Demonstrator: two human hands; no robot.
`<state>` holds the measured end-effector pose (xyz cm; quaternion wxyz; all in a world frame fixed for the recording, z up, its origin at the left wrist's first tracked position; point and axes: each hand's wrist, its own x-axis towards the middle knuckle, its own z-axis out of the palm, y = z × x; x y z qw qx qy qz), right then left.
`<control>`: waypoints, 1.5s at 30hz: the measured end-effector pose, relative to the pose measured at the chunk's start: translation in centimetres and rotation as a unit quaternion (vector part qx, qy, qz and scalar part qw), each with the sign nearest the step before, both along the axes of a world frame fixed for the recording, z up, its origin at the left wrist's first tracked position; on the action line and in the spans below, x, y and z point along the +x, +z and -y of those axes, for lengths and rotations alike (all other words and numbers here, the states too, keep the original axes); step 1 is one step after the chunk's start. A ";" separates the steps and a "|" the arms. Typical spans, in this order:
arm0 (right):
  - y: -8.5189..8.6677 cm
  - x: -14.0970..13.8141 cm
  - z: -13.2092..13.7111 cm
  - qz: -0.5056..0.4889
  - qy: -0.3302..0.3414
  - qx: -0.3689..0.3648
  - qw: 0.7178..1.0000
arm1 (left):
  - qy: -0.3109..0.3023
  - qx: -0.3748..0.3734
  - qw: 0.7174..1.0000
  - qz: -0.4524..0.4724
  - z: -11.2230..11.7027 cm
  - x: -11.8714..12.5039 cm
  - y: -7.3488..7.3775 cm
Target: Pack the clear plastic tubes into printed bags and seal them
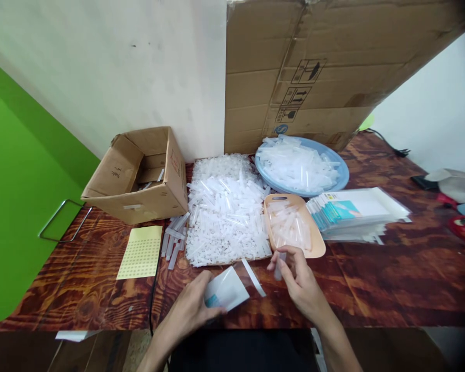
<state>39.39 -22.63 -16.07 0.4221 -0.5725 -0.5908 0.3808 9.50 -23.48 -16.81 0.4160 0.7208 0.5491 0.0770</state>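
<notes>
The left hand (196, 298) is gripping a clear packet (229, 289) with a white and teal card inside, just above the near edge of the tabletop (372, 279). The packet is pointing away from that hand, its long axis running rightward and slightly away from the person; a white strip (253, 277) is crossing its far end, slanting down to the right. The right hand (297, 271) is pinching a small translucent piece (280, 267), whose long axis is standing roughly up and down the view, just in front of a peach tray (316, 245).

The tabletop is showing reddish-brown, dark-streaked wood grain. Behind the hands, a heap of translucent pieces (228, 206) is lying between an open cardboard box (147, 206) and the tray. A blue basin (344, 175) is sitting behind the tray, and a stack of packets (364, 204) is lying to its right. A large carton (259, 62) is standing against a white wall (158, 62); a green panel (19, 181) is bounding the left side.
</notes>
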 end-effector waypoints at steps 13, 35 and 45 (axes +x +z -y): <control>2.1 -2.7 -1.6 -0.083 0.325 -0.112 0.935 | -0.027 -0.132 0.977 0.167 -2.5 0.5 4.2; -0.3 0.9 -0.7 -0.087 -0.011 -0.055 0.995 | 0.022 -0.140 0.973 0.182 -3.0 -0.2 5.2; 1.3 -2.5 -1.7 -0.259 -0.049 0.013 0.964 | 0.082 -0.152 0.947 0.273 -2.8 1.1 3.7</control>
